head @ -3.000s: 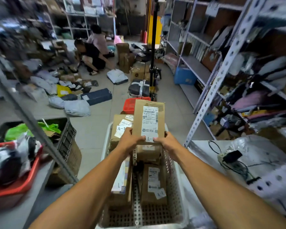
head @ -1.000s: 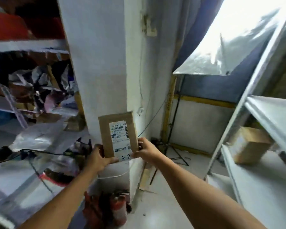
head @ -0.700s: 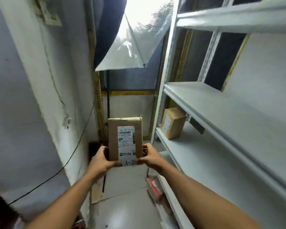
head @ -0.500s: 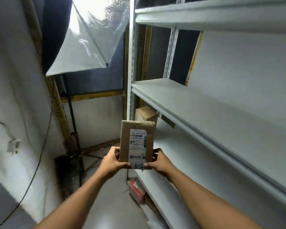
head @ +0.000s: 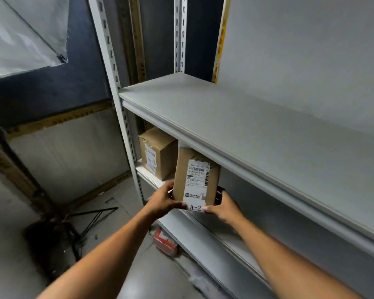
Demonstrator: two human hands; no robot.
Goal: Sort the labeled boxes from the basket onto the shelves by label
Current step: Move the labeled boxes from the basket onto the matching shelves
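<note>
I hold a flat brown cardboard box (head: 195, 176) upright between both hands; its white shipping label ends in "A-2". My left hand (head: 163, 201) grips its lower left edge and my right hand (head: 224, 207) grips its lower right corner. The box is at the front edge of the lower grey shelf (head: 205, 229), its top just under the lip of the upper shelf (head: 235, 117). Behind it, at the shelf's left end, stands a second cardboard box (head: 158, 153), also marked "A-2". The basket is out of view.
A perforated white upright post (head: 119, 93) bounds the rack on the left. A red packet (head: 165, 242) lies on the floor under the rack. A black tripod base (head: 73, 225) stands on the floor at left, before a dark blue wall.
I turned from the basket aisle round a white pillar to this grey rack. The box has moved forward and down to the lower shelf's edge, beside the other A-2 box.
</note>
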